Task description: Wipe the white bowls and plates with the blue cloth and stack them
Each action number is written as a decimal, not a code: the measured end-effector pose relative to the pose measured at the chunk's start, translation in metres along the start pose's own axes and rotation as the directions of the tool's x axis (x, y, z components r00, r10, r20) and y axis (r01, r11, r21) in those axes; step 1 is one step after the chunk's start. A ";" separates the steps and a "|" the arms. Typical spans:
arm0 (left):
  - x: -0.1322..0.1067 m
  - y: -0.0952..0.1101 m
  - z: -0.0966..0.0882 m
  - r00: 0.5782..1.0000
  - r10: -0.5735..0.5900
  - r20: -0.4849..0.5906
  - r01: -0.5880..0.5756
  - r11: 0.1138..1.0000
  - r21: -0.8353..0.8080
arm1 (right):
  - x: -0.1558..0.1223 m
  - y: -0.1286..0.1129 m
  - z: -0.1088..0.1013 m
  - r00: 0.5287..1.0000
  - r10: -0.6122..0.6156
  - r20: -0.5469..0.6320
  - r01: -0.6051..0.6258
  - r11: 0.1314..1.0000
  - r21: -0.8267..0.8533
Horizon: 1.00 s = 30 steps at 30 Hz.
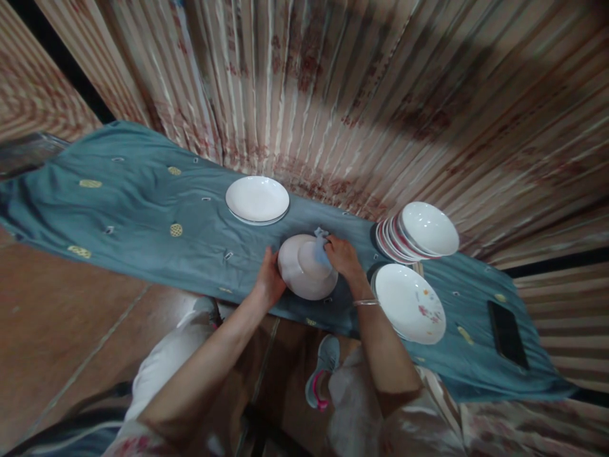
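Observation:
A white bowl (294, 270) is tipped over in front of me, its round foot facing up toward the camera. My left hand (271, 278) grips its left rim, with the fingers partly hidden behind the wall. In my right hand (343, 255) is a bunched light blue cloth (322, 249), pressed against the foot of the bowl. A bracelet circles the right wrist. Just beyond the bowl, a short stack of white plates (257, 199) with dark rims rests on the tablecloth.
Right of my hands stand a leaning stack of bowls (419, 233) and a stack of flower-patterned plates (409, 304). A dark phone (507, 334) lies near the right end of the teal tablecloth (143, 209). Pleated curtains (304, 95) hang close behind the table.

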State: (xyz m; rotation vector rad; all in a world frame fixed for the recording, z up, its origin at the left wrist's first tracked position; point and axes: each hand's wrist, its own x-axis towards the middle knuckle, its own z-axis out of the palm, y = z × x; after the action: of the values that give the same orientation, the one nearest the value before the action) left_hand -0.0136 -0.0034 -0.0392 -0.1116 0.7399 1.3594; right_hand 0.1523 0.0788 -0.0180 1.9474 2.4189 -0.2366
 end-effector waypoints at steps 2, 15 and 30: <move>0.000 0.000 0.001 1.000 0.004 -0.014 -0.004 1.000 -0.011 | -0.005 0.007 0.006 1.000 0.016 -0.026 -0.016 1.000 0.014; -0.010 0.002 0.015 0.997 0.040 -0.059 -0.034 0.995 0.097 | -0.060 0.032 0.044 0.981 -0.016 -0.195 0.029 0.998 0.062; -0.016 0.003 0.022 0.998 0.035 -0.061 -0.031 0.998 0.062 | -0.126 -0.009 0.081 0.862 0.197 -0.466 0.018 0.909 0.417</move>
State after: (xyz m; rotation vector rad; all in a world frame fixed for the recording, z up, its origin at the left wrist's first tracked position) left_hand -0.0075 -0.0056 -0.0124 -0.0935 0.8378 1.3686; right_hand 0.1650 -0.0558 -0.0827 2.5824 2.7463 -0.2842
